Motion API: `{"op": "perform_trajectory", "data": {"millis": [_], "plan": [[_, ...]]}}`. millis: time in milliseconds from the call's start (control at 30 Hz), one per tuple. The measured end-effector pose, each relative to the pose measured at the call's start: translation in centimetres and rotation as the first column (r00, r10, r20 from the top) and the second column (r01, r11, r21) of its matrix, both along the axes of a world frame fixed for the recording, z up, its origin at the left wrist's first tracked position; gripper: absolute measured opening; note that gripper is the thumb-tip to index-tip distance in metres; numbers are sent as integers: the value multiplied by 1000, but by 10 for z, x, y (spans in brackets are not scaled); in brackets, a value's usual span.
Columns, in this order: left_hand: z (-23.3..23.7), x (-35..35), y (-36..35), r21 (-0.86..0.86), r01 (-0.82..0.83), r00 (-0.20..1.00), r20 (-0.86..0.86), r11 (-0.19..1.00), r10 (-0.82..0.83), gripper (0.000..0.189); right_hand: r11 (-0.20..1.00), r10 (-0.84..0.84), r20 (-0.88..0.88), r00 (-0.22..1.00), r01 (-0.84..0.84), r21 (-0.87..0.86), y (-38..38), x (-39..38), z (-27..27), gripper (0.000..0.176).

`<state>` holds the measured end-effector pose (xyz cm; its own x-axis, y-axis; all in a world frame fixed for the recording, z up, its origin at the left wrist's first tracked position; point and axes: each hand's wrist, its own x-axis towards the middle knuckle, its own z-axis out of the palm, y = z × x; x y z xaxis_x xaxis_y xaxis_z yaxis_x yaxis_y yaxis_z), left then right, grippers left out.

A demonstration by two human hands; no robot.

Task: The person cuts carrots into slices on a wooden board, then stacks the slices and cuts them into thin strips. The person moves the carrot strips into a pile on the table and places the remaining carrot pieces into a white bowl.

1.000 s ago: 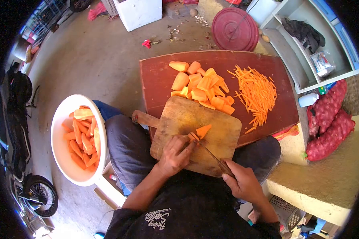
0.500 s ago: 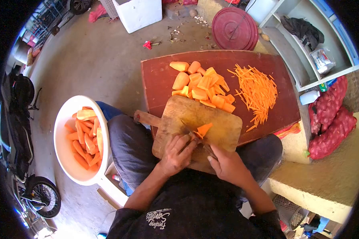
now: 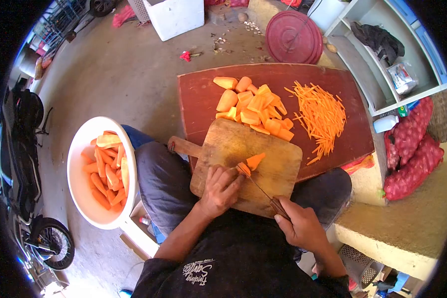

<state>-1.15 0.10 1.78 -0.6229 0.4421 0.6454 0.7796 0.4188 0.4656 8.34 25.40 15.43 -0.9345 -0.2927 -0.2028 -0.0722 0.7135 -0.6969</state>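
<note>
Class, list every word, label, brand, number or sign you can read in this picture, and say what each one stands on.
"Finding": in white on the black shirt.
"San...": larger white letters below it; the ending is unclear.
Small line beside these: too small to read.
Plastic packet on the shelf: print too blurred.
Green item by the sacks: markings too small.

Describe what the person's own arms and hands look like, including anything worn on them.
The left hand and right hand are ungloved, fingers uncovered, and no watch or bracelet shows. The black fabric shirt has sleeves ending around the elbows, and white lettering on its front.
</note>
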Motion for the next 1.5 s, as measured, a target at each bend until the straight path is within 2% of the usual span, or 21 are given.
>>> {"op": "perform_trajectory", "data": {"millis": [100, 167, 333, 400, 500, 600, 800, 900, 1000, 1100, 1200, 1400, 1500], "plan": [[1, 1, -1, -18, -7, 1000, -3, 1000, 7, 49, 997, 17, 68, 998, -21, 73, -5, -2, 0, 47], [6, 1, 0, -21, -13, 1000, -12, 1000, 13, 48, 998, -11, 46, 999, 8, 65, -14, -7, -9, 42], [3, 0, 4, 1, -20, 1000, -14, 1000, 20, 48, 1000, -7, -114, 993, 10, 28, -15, -33, -53, 37], [0, 2, 2, 12, -27, 1000, -11, 1000, 27, 49, 998, -36, -135, 990, 29, -49, -11, -35, -52, 36], [-2, 3, 3, 26, -53, 999, -3, 998, 53, 51, 986, -102, 13, 995, 103, -129, -3, -26, -34, 36], [0, 4, 3, 22, -66, 998, 2, 998, 66, 53, 995, -87, 95, 992, 91, -41, -2, -16, -8, 44], [1, 2, 3, 1, -43, 999, -21, 999, 43, 52, 1000, -14, 29, 999, 14, -10, -2, -4, 3, 47], [2, 0, 0, -16, -38, 999, -36, 999, 37, 50, 998, -49, -7, 999, 48, -51, -5, -5, -4, 39], [6, 3, -1, -24, -38, 999, -23, 999, 37, 49, 999, -28, 60, 998, 26, 43, -14, -12, -7, 37], [1, 3, 2, -13, -46, 999, -30, 999, 46, 48, 998, 18, -92, 996, -12, 68, -20, -29, -51, 37], [-4, 5, 2, 11, -66, 997, -45, 998, 66, 48, 999, 29, -140, 990, -24, 39, -18, -42, -52, 37], [-5, 7, 2, 9, -106, 994, -34, 994, 106, 49, 992, -78, 132, 988, 90, -86, -11, -26, -12, 40], [-3, 5, 5, 12, -98, 995, -33, 995, 98, 49, 999, -40, 60, 997, 42, -32, -10, -15, -3, 43]]}}
